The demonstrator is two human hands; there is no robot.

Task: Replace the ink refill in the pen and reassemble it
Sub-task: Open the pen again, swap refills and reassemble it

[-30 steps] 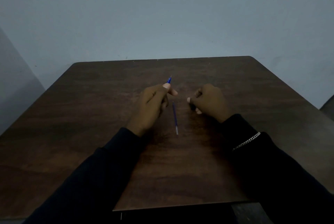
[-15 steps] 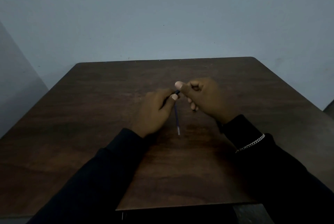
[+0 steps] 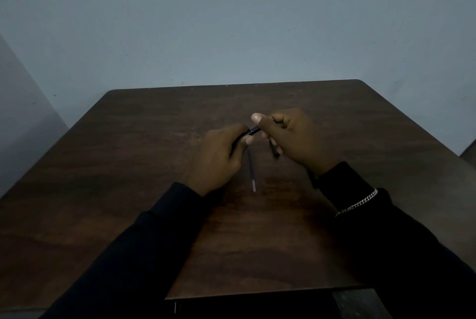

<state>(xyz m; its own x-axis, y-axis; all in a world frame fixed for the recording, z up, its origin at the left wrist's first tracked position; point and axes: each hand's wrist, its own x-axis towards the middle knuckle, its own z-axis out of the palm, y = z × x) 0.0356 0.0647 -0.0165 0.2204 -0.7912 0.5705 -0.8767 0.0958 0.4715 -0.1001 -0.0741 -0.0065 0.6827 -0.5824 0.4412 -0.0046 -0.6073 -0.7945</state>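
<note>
Both hands meet over the middle of the dark wooden table (image 3: 128, 164). My left hand (image 3: 219, 159) grips a dark blue pen barrel (image 3: 253, 130), most of it hidden in the fist. My right hand (image 3: 291, 138) pinches the barrel's exposed end with thumb and forefinger, and a short dark pen piece (image 3: 274, 150) sticks down from its curled lower fingers. A thin blue ink refill (image 3: 251, 170) with a pale tip lies on the table just below the hands, pointing toward me.
A plain grey-blue wall stands behind the table. A silver chain bracelet (image 3: 358, 205) sits over my right black sleeve. The table's near edge runs along the bottom, with a dark gap under it.
My right hand moved left and up to meet my left hand and took hold of the pen's end. The pen tilted from pointing away to lying across. The refill stayed put.
</note>
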